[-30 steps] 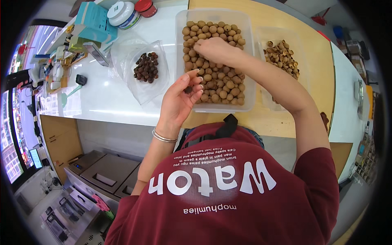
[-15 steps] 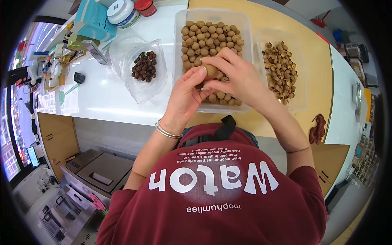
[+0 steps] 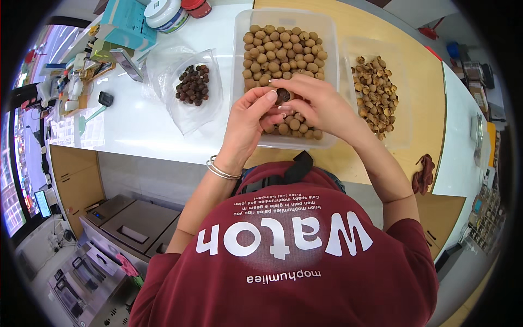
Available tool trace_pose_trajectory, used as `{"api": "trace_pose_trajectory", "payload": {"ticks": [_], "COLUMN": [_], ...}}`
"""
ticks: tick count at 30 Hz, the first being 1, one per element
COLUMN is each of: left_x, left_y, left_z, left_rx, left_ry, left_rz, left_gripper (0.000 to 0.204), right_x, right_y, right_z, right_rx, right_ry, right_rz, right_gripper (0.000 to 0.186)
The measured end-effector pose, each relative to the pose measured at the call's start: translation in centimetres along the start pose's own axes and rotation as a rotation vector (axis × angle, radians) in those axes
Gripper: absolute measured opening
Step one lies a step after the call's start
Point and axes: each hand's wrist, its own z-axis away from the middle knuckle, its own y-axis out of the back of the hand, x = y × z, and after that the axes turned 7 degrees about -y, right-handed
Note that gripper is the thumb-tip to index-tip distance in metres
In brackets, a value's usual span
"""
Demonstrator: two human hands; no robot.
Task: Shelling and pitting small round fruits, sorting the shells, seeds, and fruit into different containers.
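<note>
Between my two hands is a dried longan [image 3: 283, 96], its dark brown flesh showing through a break in the tan shell. My left hand [image 3: 248, 117] pinches it from the left with thumb and fingers. From the right, the fingers and thumb of my right hand [image 3: 321, 104] close on the same fruit. Both hands are over a clear plastic tub [image 3: 237, 60] full of whole round dried longans [image 3: 286, 50]. Right of it, a second clear container [image 3: 404, 98] holds broken empty shells [image 3: 375, 95]. To the left, peeled dark longans [image 3: 193, 85] lie on a clear plastic bag [image 3: 188, 120].
A phone-like device [image 3: 126, 64] stands propped left of the bag. Behind it are a light blue box [image 3: 128, 24], a white jar [image 3: 166, 15] and a red tub [image 3: 196, 7]. A dark red crumpled item [image 3: 423, 174] lies at the table's right front edge.
The longan showed an unbroken tan shell before; now its dark flesh is exposed. My fingers have shifted slightly around it, and both hands stay over the tub.
</note>
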Motion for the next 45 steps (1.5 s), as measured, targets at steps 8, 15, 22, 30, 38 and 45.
{"api": "trace_pose_trajectory", "payload": {"ticks": [8, 15, 22, 30, 38, 45], "left_x": [-0.4, -2.3, -2.1, -0.3, 2.0, 1.0], "left_y": [0.2, 0.2, -0.9, 2.8, 3.6, 4.0], "left_z": [-0.1, -0.8, 0.2, 0.6, 1.3, 1.8], "left_rx": [0.009, 0.036, 0.035, 0.083, 0.102, 0.158], "left_ry": [0.022, 0.207, 0.207, 0.114, -0.041, -0.015], "left_rz": [0.149, 0.523, 0.277, 0.464, 0.514, 0.431], "left_gripper": [0.022, 0.014, 0.02, 0.028, 0.026, 0.026], "right_x": [-0.7, -2.5, -1.1, 1.5, 5.6, 6.2], "right_y": [-0.4, 0.0, -0.7, 4.2, -4.8, -4.5], "right_z": [0.8, 1.3, 1.8, 0.7, -5.2, -5.8], "right_rx": [0.044, 0.086, 0.051, 0.304, -0.46, -0.417], "right_ry": [-0.286, 0.082, -0.147, -0.18, -0.164, -0.145], "right_rz": [-0.345, 0.28, -0.047, 0.639, 0.7, 0.438], "right_gripper": [0.032, 0.034, 0.033, 0.032, 0.017, 0.009]}}
